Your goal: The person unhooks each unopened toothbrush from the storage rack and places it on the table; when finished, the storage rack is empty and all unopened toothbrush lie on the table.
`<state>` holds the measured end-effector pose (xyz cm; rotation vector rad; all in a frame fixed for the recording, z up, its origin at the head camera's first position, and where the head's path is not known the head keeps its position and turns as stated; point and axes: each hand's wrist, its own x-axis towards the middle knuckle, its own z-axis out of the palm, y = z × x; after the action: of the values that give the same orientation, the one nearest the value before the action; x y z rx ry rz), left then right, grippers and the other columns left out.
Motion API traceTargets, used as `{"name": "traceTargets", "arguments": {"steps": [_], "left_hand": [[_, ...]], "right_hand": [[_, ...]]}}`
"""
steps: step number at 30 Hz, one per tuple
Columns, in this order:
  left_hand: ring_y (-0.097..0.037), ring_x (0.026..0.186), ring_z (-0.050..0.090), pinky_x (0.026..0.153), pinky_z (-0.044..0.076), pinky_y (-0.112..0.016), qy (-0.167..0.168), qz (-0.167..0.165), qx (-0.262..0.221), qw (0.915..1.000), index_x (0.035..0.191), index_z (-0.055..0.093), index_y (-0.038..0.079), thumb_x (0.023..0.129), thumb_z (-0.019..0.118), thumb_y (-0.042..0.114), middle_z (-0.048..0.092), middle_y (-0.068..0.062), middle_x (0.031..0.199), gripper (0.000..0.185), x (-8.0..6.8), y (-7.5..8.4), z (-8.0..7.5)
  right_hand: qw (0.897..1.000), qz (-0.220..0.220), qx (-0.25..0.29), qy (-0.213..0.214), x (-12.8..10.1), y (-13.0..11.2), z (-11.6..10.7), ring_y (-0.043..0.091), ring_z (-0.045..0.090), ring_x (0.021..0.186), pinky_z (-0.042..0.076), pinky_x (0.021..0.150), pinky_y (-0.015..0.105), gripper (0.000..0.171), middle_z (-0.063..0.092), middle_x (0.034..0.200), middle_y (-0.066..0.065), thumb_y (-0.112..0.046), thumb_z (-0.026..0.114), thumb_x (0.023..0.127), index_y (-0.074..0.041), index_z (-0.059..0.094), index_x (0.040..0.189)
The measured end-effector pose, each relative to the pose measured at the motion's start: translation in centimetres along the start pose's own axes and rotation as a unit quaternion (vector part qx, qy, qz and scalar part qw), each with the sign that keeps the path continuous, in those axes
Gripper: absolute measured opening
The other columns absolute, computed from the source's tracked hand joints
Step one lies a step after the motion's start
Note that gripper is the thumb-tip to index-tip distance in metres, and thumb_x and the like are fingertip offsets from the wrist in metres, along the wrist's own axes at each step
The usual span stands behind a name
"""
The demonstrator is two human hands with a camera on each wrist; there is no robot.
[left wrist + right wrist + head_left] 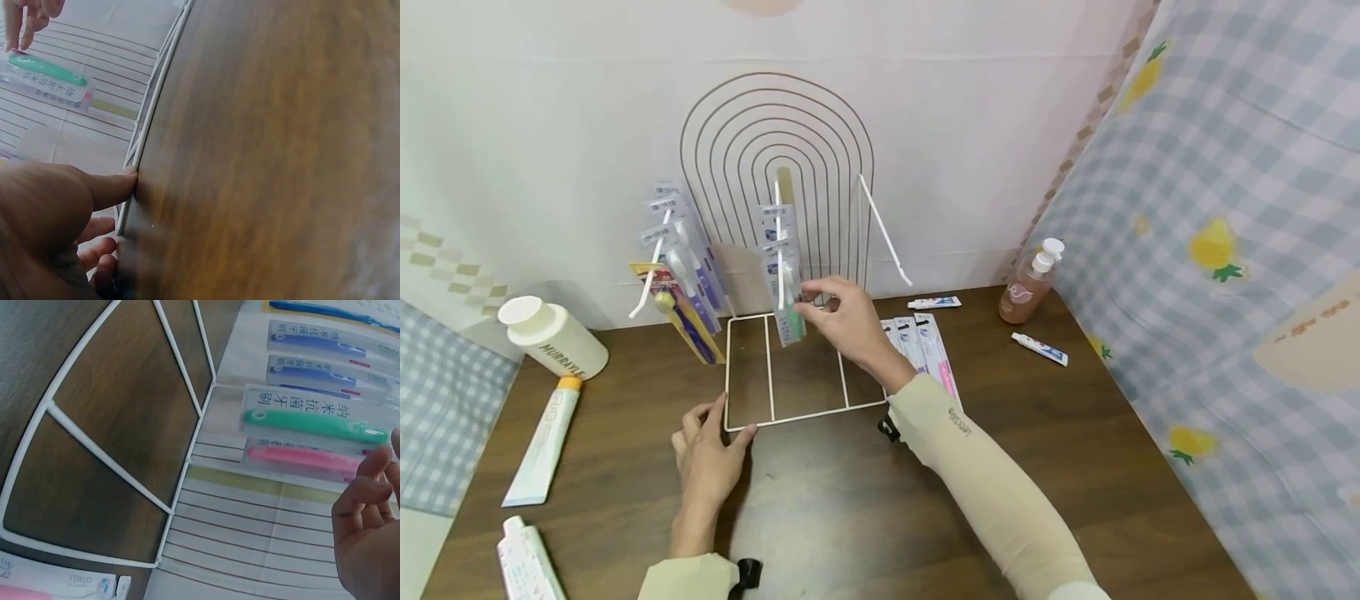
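My left hand [707,458] holds the near left corner of a white wire display rack [805,414], thumb on the front bar and fingers on the side. My right hand [850,325] is at the right edge of a packaged green toothbrush [312,424] hanging on the middle hook; its fingers are loosely bent, and contact is hard to tell. Behind that pack hangs a pink packaged toothbrush [306,459]. Several packaged toothbrushes [694,271] hang on the left hook, a yellow-and-blue one [681,317] in front. No pack hangs on the right hook [886,232].
Several packaged toothbrushes [934,354] lie right of the rack, partly behind my right arm. Farther right are small toothpaste tubes [934,302] and a brown pump bottle [1028,287]. On the left lie a white bottle [553,337], a yellow-capped tube [542,446] and another tube [527,562].
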<state>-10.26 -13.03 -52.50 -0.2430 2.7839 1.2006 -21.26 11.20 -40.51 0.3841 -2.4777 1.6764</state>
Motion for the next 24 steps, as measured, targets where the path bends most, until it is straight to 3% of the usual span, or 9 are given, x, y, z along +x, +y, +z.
{"name": "traceTargets", "arguments": {"steps": [6, 15, 24], "left_hand": [[-0.054, 0.144, 0.028, 0.116, 0.031, -0.067, 0.002, 0.005, -0.001, 1.0, 0.178, 0.036, 0.005, 0.114, 0.072, 0.029, 0.032, -0.028, 0.174, 0.077, 0.0, -0.3, 0.1], [-0.053, 0.146, 0.026, 0.118, 0.03, -0.068, 0.005, 0.002, -0.007, 1.0, 0.178, 0.036, 0.004, 0.114, 0.072, 0.027, 0.032, -0.028, 0.173, 0.078, 0.0, 0.0, -0.1], [-0.054, 0.139, 0.03, 0.11, 0.032, -0.068, 0.03, 0.02, -0.013, 0.9993, 0.175, 0.042, 0.002, 0.109, 0.076, 0.024, 0.037, -0.03, 0.167, 0.077, -0.2, -0.3, 0.4]], "right_hand": [[1.0, -0.023, -0.015, 0.013, 0.3, -0.2, 0.4, 0.008, 0.061, 0.083, 0.05, 0.072, 0.016, 0.018, 0.084, 0.116, 0.02, -0.01, 0.085, 0.102, 0.002, 0.089, 0.114], [0.998, -0.039, -0.008, 0.051, -0.1, 0.0, -0.1, 0.005, 0.059, 0.079, 0.049, 0.071, 0.018, 0.017, 0.086, 0.113, 0.018, -0.013, 0.086, 0.103, 0.0, 0.089, 0.114], [0.998, -0.011, 0.029, 0.049, -0.7, 0.3, -0.8, 0.008, 0.062, 0.061, 0.048, 0.059, 0.02, 0.02, 0.085, 0.109, 0.02, -0.016, 0.083, 0.105, 0.0, 0.087, 0.118]]}}
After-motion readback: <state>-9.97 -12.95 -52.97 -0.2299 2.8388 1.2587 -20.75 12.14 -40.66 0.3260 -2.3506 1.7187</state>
